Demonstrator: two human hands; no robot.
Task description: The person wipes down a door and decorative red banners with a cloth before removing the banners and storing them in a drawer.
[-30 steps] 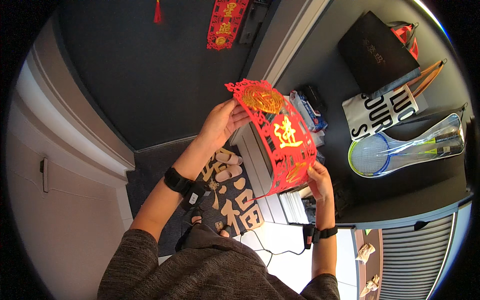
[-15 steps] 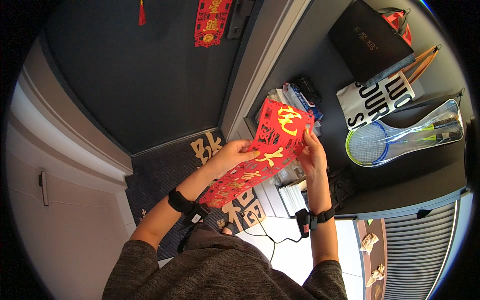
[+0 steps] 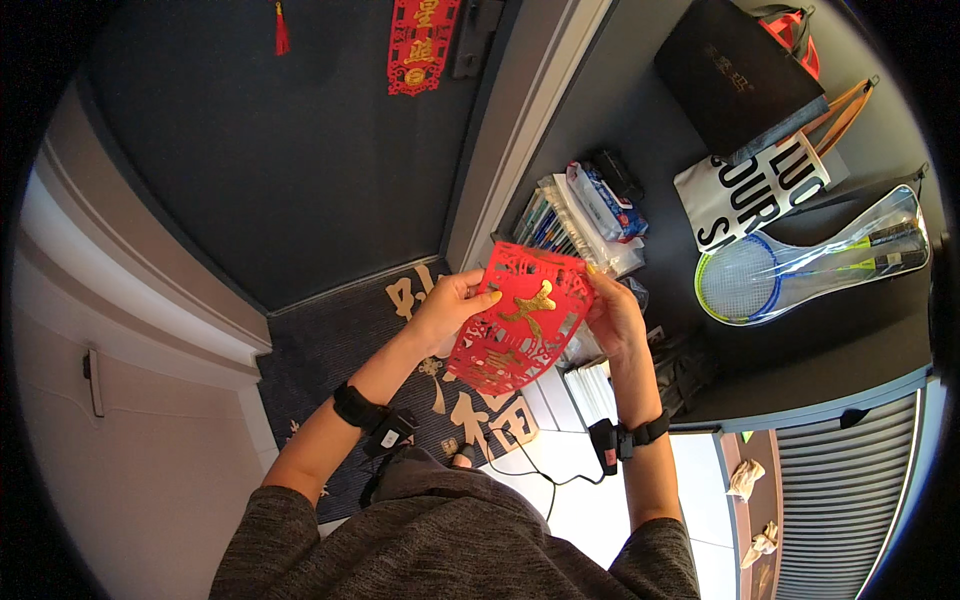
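A red cut-out couplet banner (image 3: 520, 325) with gold characters is stretched between my hands in front of me. Its upper part looks folded over, so less of its length shows. My left hand (image 3: 447, 312) pinches its left edge, thumb on the front face. At its upper right corner my right hand (image 3: 615, 318) holds it between thumb and fingers. The fingers behind the paper are partly hidden. Each of my wrists carries a black strap with a small device.
A similar red banner (image 3: 416, 50) hangs on the dark door (image 3: 290, 170), near a red tassel (image 3: 281, 32). To the right are stacked books (image 3: 555, 225), bagged badminton rackets (image 3: 800, 272), a white tote bag (image 3: 745, 195) and a black bag (image 3: 735, 80). A dark patterned doormat (image 3: 330, 390) lies below.
The banner has gone from hanging long to a shorter, folded shape, its top character out of sight. My left hand has shifted slightly left, and the books behind have come into view.
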